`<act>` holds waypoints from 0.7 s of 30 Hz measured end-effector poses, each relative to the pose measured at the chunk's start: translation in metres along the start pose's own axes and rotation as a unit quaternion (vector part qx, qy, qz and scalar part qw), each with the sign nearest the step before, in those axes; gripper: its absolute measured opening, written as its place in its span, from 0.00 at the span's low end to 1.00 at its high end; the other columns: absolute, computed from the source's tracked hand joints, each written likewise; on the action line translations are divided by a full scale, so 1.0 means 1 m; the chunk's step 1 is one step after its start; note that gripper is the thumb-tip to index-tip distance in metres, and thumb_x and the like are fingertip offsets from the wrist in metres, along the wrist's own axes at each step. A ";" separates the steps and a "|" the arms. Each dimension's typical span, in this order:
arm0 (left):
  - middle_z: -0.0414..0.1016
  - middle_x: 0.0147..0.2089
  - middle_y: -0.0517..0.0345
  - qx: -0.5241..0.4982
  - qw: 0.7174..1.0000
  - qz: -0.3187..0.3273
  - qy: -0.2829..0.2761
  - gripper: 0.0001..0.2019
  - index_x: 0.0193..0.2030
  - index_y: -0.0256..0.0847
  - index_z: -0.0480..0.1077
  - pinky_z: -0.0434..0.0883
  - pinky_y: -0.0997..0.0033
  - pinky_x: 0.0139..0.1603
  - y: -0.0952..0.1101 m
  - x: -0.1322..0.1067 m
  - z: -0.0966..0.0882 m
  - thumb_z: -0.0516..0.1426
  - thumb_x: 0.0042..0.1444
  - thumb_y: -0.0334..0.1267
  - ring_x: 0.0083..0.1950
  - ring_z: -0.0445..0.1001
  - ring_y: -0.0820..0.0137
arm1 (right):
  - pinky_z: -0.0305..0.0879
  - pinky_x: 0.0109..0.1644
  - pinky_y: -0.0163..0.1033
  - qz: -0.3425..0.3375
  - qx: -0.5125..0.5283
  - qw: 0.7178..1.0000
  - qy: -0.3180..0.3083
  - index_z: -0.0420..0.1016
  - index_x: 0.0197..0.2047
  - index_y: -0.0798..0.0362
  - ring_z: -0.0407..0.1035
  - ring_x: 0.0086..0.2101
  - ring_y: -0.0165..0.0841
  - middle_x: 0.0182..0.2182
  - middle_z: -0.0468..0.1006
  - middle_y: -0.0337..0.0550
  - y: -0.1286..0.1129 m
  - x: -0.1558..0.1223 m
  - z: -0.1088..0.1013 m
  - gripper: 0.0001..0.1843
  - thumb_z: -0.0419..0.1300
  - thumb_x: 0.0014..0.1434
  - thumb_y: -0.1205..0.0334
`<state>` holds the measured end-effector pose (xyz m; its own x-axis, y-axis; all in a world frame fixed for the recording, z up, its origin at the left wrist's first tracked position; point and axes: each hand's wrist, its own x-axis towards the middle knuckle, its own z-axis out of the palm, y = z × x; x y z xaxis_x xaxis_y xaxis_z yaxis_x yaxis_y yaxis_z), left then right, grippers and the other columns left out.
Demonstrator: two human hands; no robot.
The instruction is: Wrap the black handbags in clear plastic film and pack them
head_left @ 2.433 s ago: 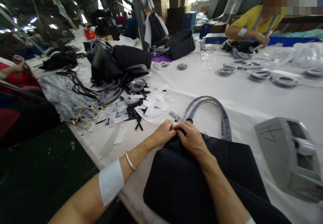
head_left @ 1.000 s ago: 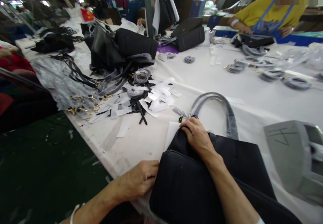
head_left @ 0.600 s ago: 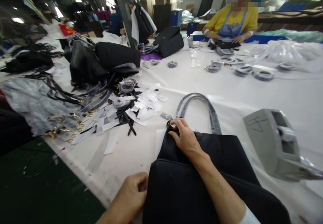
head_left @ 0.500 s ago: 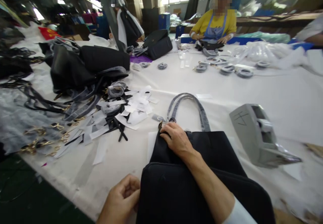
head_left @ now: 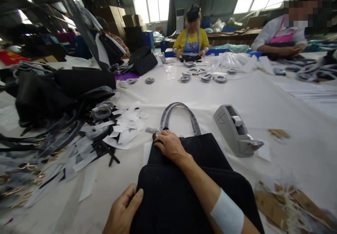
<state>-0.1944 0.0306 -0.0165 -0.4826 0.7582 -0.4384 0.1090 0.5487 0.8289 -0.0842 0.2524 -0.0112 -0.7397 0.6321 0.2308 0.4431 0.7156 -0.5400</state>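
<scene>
A black handbag point(head_left: 189, 177) lies flat on the white table in front of me, its two grey-wrapped handles point(head_left: 179, 116) arching away from me. My right hand point(head_left: 170, 146) rests on the bag's far left top corner, fingers curled over the edge beside a small gold fitting. My left hand point(head_left: 123, 213) is at the bag's near left corner, fingers bent, with the thumb pressed on the black fabric. A white band sits on my right forearm.
A grey tape dispenser point(head_left: 234, 130) stands right of the bag. White paper slips and black straps point(head_left: 123, 128) lie to the left, before a heap of black bags point(head_left: 60, 90). Cardboard scraps point(head_left: 284, 202) lie near right. Two people point(head_left: 192, 39) point(head_left: 279, 39) work across the table among coiled straps point(head_left: 205, 77).
My left hand left the bag's top corner and came back to its near left corner. My right hand stayed at the top corner. The view swung right and up.
</scene>
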 end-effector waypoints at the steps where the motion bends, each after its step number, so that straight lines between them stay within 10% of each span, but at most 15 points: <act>1: 0.74 0.30 0.58 0.018 1.000 0.022 -0.012 0.23 0.31 0.42 0.69 0.73 0.68 0.38 0.003 0.004 -0.005 0.54 0.52 0.62 0.36 0.73 0.62 | 0.61 0.49 0.42 0.009 -0.005 1.000 0.003 0.79 0.41 0.48 0.67 0.46 0.37 0.43 0.78 0.41 -0.001 -0.002 0.001 0.05 0.62 0.62 0.60; 8: 0.73 0.36 0.54 0.130 0.982 0.135 0.027 0.22 0.35 0.42 0.67 0.71 0.68 0.34 0.035 0.043 -0.036 0.52 0.51 0.60 0.35 0.73 0.63 | 0.63 0.57 0.44 0.038 0.105 0.993 0.025 0.77 0.48 0.49 0.68 0.52 0.38 0.50 0.76 0.45 -0.012 -0.018 -0.022 0.13 0.62 0.59 0.65; 15: 0.70 0.31 0.55 0.198 0.960 0.196 0.003 0.13 0.25 0.40 0.66 0.65 0.69 0.41 0.079 0.109 0.001 0.50 0.57 0.43 0.38 0.70 0.65 | 0.62 0.58 0.49 0.216 -0.044 0.962 0.160 0.78 0.48 0.51 0.70 0.50 0.44 0.48 0.77 0.49 0.037 -0.096 -0.113 0.17 0.57 0.59 0.55; 21: 0.60 0.17 0.65 0.117 0.981 0.127 -0.090 0.19 0.24 0.39 0.64 0.57 0.73 0.24 0.070 0.134 0.015 0.55 0.54 0.53 0.20 0.61 0.73 | 0.67 0.53 0.46 0.392 -0.023 0.906 0.156 0.74 0.53 0.55 0.74 0.45 0.43 0.50 0.77 0.52 0.079 -0.157 -0.102 0.24 0.55 0.58 0.51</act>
<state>-0.2389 0.1759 -0.0228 -0.2545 0.9191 -0.3008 0.4130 0.3845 0.8256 0.1190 0.2401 -0.0074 -0.0133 0.9998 0.0116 0.7964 0.0176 -0.6045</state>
